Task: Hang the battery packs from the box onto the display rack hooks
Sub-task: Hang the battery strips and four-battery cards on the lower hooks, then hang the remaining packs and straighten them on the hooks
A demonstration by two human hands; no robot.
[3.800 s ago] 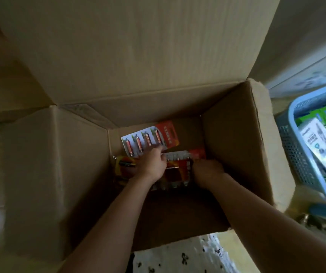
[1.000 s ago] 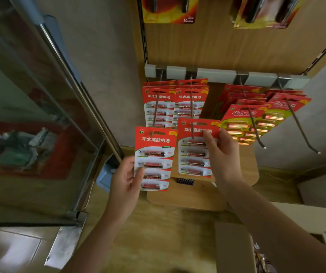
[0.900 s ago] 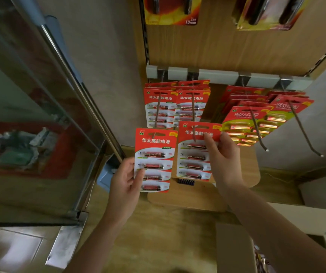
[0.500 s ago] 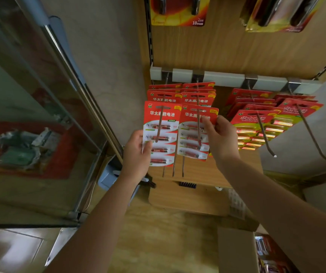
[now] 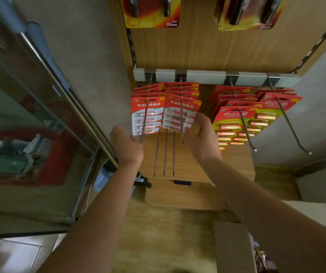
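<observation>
Two red battery packs hang at the front of the two left hooks of the display rack (image 5: 207,75): the left pack (image 5: 148,109) and the right pack (image 5: 185,111). More red packs are stacked behind them. My left hand (image 5: 127,146) is open just below and left of the left pack, apart from it. My right hand (image 5: 202,138) is open by the lower right edge of the right pack, fingertips close to it. The cardboard box (image 5: 235,247) stands at the bottom right, with packs (image 5: 264,261) partly showing inside.
Red-and-green battery packs (image 5: 242,123) fill the third hook, and a long hook (image 5: 294,131) juts out at the far right. Three bare rods (image 5: 165,154) stick out lower down. A glass door with a metal frame (image 5: 65,107) stands at the left.
Both hands brought the two red packs from the box up to the rack and slid them onto the two left hooks. Both hands have now let go and dropped slightly lower.
</observation>
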